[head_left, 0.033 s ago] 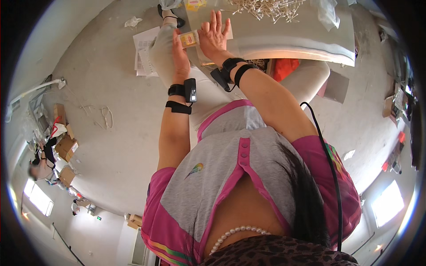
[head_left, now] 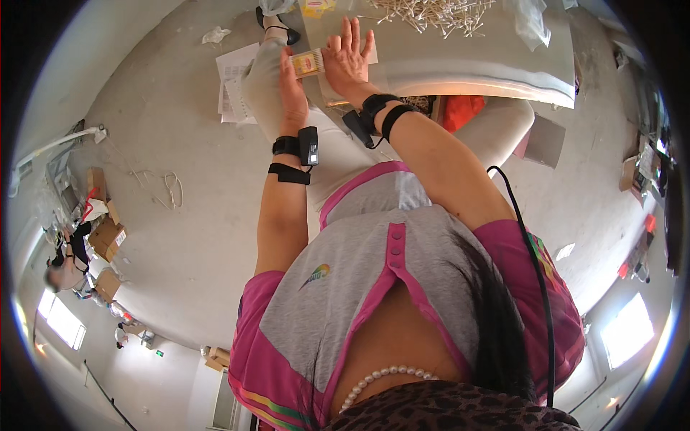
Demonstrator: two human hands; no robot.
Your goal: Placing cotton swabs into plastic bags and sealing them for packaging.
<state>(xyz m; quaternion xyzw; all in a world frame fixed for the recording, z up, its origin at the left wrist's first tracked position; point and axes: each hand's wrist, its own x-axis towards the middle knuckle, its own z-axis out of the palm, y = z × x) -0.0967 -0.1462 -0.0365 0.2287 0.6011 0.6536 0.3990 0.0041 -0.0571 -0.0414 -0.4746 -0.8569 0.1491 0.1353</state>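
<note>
My left hand is closed around a small yellow pack with a red label, holding it at the near edge of the white table. My right hand lies flat with its fingers spread, its palm against the right end of the pack. Both wrists wear black straps, and a small black device sits on each. A loose pile of thin pale sticks is spread on the table beyond my right hand.
Clear plastic bags lie on the table's right part. White papers and a dark shoe are on the concrete floor at left. Cardboard boxes stand far left. An orange thing sits under the table.
</note>
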